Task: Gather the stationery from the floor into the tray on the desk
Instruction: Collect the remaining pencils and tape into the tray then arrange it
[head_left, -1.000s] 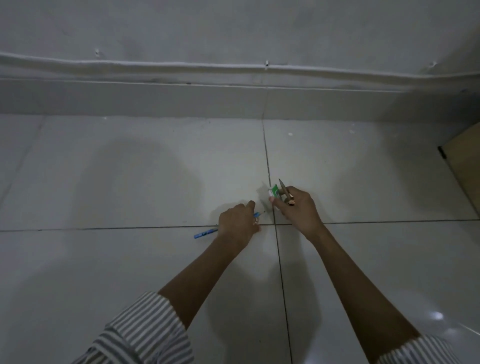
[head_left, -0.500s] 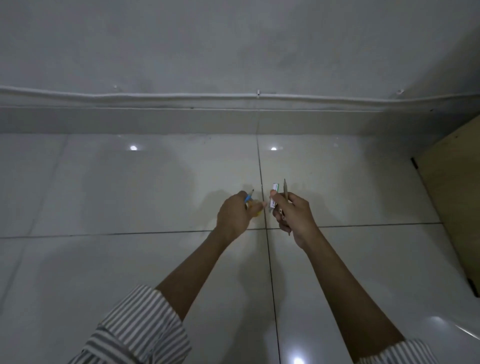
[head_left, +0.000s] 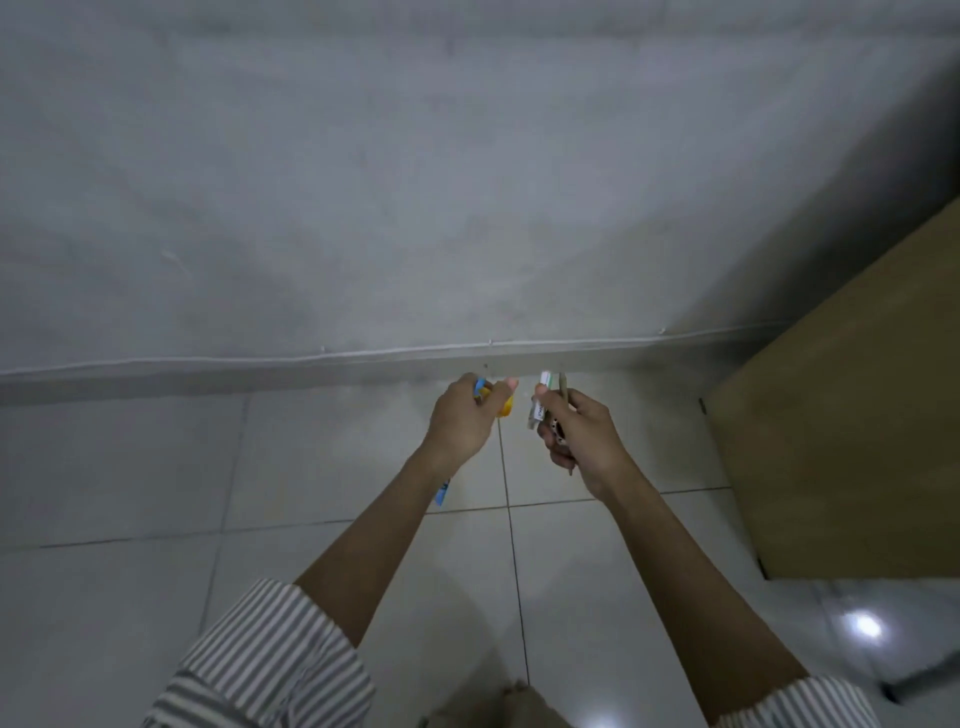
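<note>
My left hand is closed around a blue pen, whose lower end pokes out below the wrist, and a small yellow item pinched at the fingertips. My right hand grips a white-and-green eraser together with a slim dark pen that points upward. Both hands are raised above the tiled floor, close together, a short gap between them. The tray is not in view.
A brown wooden desk side panel stands at the right. A grey wall with a white cable along the skirting lies ahead. Pale glossy floor tiles stretch below, with a light reflection at the lower right.
My left hand picked the blue pen up off the floor. Both hands rose from the floor, and the view tilted up so the wall and desk panel fill more of the frame.
</note>
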